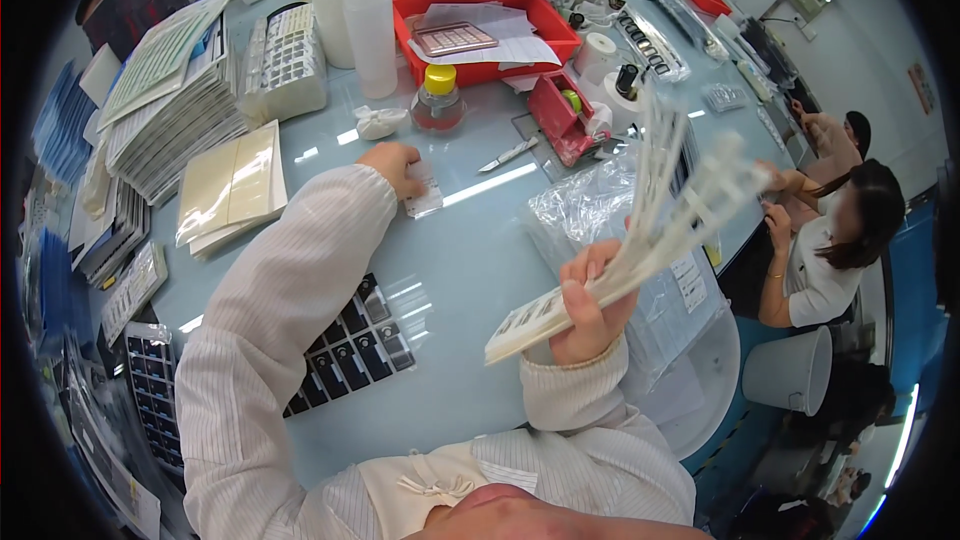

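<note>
My right hand point(592, 315) grips a bundle of white printed label sheets point(527, 324); their far ends fan out upward and blur with motion. Stretched across the table, my left hand point(392, 166) has its fingers curled down at the edge of a small whitish see-through label point(426, 196), which lies by the fingertips. Under my left forearm, partly hidden, sits a grid of small black square pieces point(352, 352). A clear plastic bag point(580, 205) lies beyond the right hand.
A red bin point(405, 12) with papers and a calculator stands at the back, near a yellow-capped bottle point(437, 105). A craft knife point(508, 154) lies beside a red tape dispenser point(562, 120). Paper stacks point(175, 120) rise at left. A co-worker point(825, 250) sits at right.
</note>
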A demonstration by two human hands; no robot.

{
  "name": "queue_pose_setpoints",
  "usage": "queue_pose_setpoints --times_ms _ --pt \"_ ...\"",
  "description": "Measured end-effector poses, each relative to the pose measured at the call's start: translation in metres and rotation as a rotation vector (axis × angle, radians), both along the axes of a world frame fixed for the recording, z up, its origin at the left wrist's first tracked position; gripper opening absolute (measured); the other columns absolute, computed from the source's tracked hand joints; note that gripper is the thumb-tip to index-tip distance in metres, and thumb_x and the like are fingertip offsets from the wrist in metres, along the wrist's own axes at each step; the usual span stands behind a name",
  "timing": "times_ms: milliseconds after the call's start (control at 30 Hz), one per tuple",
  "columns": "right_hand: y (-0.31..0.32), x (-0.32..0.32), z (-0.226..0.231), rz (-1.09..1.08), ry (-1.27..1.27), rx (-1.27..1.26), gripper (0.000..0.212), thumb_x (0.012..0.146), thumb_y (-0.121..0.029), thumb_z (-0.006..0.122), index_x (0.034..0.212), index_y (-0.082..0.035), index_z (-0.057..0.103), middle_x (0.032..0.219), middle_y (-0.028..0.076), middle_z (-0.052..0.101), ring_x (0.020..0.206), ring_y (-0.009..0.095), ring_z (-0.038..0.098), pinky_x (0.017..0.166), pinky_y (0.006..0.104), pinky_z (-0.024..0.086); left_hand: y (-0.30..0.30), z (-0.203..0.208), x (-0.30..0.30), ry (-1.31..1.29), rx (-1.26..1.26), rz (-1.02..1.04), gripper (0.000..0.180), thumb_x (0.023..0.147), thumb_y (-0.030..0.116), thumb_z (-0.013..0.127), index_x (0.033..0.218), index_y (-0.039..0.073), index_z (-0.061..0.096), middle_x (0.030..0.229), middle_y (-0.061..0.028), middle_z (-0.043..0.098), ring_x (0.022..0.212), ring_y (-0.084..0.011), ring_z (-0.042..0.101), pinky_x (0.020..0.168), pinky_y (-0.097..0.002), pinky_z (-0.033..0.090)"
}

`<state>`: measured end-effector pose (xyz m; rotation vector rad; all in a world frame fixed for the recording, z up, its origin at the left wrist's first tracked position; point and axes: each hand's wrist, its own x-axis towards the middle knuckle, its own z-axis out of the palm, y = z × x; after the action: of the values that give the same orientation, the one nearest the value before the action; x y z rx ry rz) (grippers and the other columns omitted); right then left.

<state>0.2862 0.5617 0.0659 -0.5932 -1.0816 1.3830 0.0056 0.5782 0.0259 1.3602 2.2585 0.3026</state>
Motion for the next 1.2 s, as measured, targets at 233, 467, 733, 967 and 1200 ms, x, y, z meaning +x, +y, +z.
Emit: queue_pose_setpoints --times_ms 233,467,733,967,1200 --pt "0.002 0.019 -0.012 0.090 -0.034 0.219 0.080 0.066 -0.003 0.076 0.134 -0.004 0.034 0.097 0.004 0.047 0.075 0.012 0.047 0.067 0.0247 0.041 0.061 0.027 0.026 -0.353 0.445 0.050 0.033 0.082 0.014 0.073 0.113 0.004 0.066 0.105 -0.0170 0.070 0.099 -0.0292 0.067 0.088 -0.0365 0.050" --pt "0.005 0.013 -0.025 -0.041 -0.093 0.137 0.095 0.061 -0.010 0.075 0.144 -0.004 0.029 0.087 0.003 0.046 0.071 0.011 0.044 0.063 0.0250 0.038 0.137 -0.010 0.050 0.164 0.504 -0.118 0.039 0.085 0.004 0.066 0.123 0.010 0.059 0.111 -0.0172 0.068 0.102 -0.0322 0.067 0.087 -0.0419 0.053" --pt "0.001 0.010 -0.023 -0.012 -0.121 0.174 0.082 0.060 -0.011 0.075 0.134 -0.001 0.039 0.081 0.004 0.048 0.069 0.012 0.044 0.062 0.0257 0.037 0.163 -0.031 0.026 0.683 0.690 -0.104 0.030 0.088 0.007 0.061 0.118 0.005 0.063 0.116 -0.0146 0.066 0.113 -0.0274 0.061 0.094 -0.0395 0.051" --pt "0.004 0.017 -0.026 -0.077 -0.139 0.126 0.075 0.061 -0.012 0.073 0.129 0.000 0.043 0.078 0.004 0.047 0.068 0.012 0.044 0.061 0.0248 0.037 0.146 -0.010 0.056 0.229 0.300 -0.109 0.022 0.089 0.014 0.062 0.104 0.003 0.072 0.114 -0.0104 0.065 0.117 -0.0262 0.056 0.100 -0.0375 0.046" --pt "0.004 0.018 -0.022 -0.093 -0.158 0.153 0.080 0.061 -0.014 0.072 0.132 0.001 0.039 0.078 0.004 0.047 0.067 0.012 0.043 0.062 0.0244 0.037 0.113 -0.059 0.076 0.640 0.507 -0.429 0.023 0.084 0.025 0.067 0.095 0.007 0.075 0.111 -0.0079 0.066 0.110 -0.0212 0.055 0.092 -0.0341 0.044"
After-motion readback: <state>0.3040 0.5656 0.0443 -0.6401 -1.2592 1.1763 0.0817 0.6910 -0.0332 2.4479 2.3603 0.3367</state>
